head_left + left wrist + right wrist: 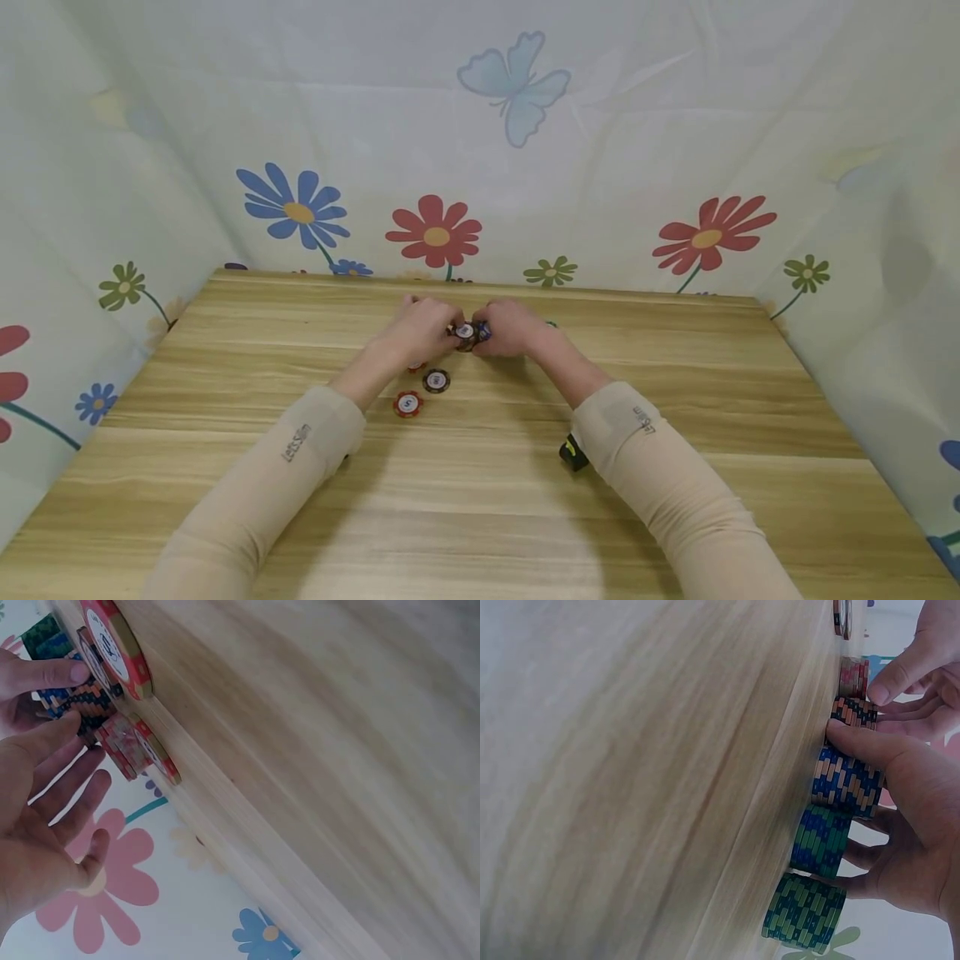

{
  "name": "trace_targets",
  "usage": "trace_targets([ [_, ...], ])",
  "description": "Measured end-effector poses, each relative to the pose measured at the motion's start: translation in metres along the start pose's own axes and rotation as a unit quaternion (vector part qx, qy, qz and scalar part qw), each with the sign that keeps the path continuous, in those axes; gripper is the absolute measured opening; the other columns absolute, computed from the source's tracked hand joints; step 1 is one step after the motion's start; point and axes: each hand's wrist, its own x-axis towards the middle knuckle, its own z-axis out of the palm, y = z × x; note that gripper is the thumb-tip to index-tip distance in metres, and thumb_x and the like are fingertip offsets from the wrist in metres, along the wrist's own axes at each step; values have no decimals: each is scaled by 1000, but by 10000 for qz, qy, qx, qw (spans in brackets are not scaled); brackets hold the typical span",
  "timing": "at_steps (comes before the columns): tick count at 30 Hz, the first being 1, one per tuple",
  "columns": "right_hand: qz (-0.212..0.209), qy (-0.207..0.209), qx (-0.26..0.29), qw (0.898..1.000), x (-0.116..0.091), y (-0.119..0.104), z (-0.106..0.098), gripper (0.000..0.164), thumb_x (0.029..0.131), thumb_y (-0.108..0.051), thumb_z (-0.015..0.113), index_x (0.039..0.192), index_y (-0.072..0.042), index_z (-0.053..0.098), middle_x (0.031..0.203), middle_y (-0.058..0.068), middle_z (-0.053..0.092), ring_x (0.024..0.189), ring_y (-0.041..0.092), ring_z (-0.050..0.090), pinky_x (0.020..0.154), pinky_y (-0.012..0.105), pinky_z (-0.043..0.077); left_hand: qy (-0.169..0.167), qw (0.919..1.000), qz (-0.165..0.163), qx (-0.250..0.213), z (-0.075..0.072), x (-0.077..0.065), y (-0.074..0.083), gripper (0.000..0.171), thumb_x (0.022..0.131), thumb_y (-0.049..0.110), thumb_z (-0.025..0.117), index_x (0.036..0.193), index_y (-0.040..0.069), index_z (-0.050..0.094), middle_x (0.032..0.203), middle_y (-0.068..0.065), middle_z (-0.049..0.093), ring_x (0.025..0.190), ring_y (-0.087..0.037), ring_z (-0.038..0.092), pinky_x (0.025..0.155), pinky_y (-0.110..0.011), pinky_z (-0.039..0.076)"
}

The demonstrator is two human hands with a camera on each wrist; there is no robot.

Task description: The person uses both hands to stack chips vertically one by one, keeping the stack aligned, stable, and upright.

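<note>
Poker chips stand in a row of short stacks near the table's far side. My left hand pinches the black-and-orange stack between thumb and fingers, its other fingers spread. From the other side my right hand holds the same stack, thumb on its front. The right fingers reach behind the blue-and-orange stack and the blue-and-green stack. A dark green stack stands at the row's end, near the right fingertips. Beside the black stack, on the left, is a red stack.
Loose chips lie flat nearer me: a red one marked 5, a black one and a red one partly hidden by the left wrist. A wooden table meets a flowered curtain at its back and sides.
</note>
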Motion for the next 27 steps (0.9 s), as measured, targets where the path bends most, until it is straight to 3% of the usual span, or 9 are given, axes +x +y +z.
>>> trace_targets([
  [9,-75,48,-13,10000,1,0,0,29,90,-34,80,108,-12,73,103,6,68,97,25,63,91,41,50,-74,9999,-93,96,0,1,4,12,95,22,77,104,15,76,102,3,74,103,-20,64,96,-52,35],
  [21,-35,84,-34,10000,-1,0,-1,38,90,-34,79,119,-11,72,108,10,66,99,27,62,92,43,50,19,10000,-27,81,5,-3,0,26,94,26,78,116,13,70,112,-5,64,106,-25,60,98,-53,39],
  [27,-59,111,-78,9999,0,1,1,35,89,-34,80,116,-12,73,108,8,68,101,27,63,93,43,50,110,9999,52,38,2,-10,-1,19,92,22,79,100,10,67,96,-4,62,90,-24,60,85,-44,47],
])
